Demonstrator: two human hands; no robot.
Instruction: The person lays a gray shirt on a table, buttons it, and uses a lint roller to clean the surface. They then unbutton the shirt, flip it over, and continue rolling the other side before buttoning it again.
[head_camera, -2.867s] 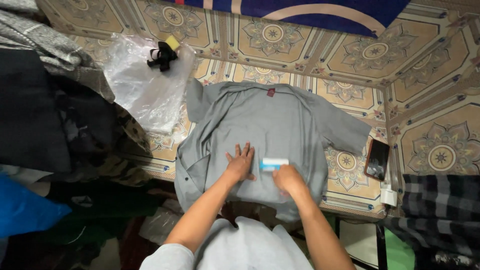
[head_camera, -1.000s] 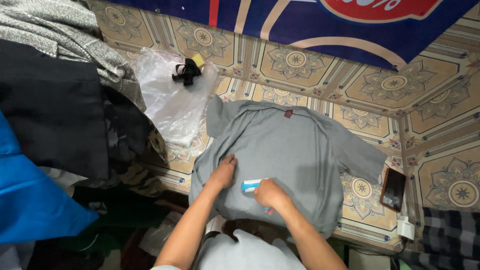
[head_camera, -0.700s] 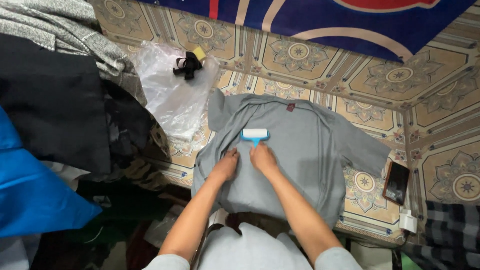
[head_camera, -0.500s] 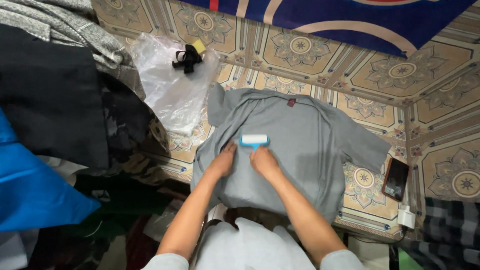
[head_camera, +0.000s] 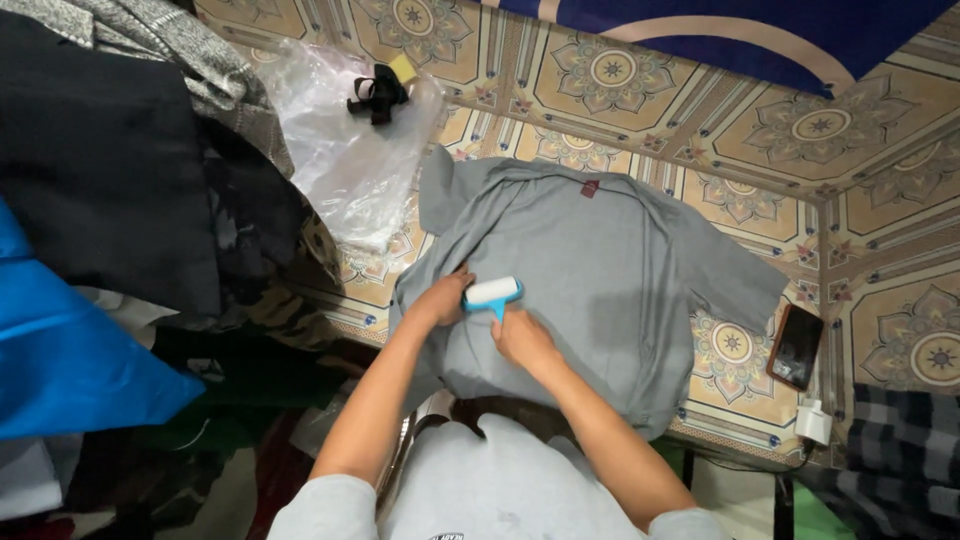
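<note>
A grey shirt (head_camera: 600, 270) lies spread flat on a patterned tiled surface, a small dark red tag (head_camera: 590, 187) at its collar. My right hand (head_camera: 520, 338) grips the blue handle of a lint roller (head_camera: 493, 293) whose white roll rests on the shirt's left part. My left hand (head_camera: 443, 298) presses flat on the cloth just left of the roller, fingers close to its end.
A clear plastic bag (head_camera: 345, 150) with a black clip and yellow bit (head_camera: 378, 90) lies at the upper left. Dark clothes (head_camera: 110, 170) and a blue cloth (head_camera: 60, 370) pile at the left. A phone (head_camera: 797, 346) and white charger (head_camera: 812, 421) lie right; plaid fabric (head_camera: 900, 450) beyond.
The roller went up the shirt toward the collar, then came back down and left toward my left hand. The view also shifted a little.
</note>
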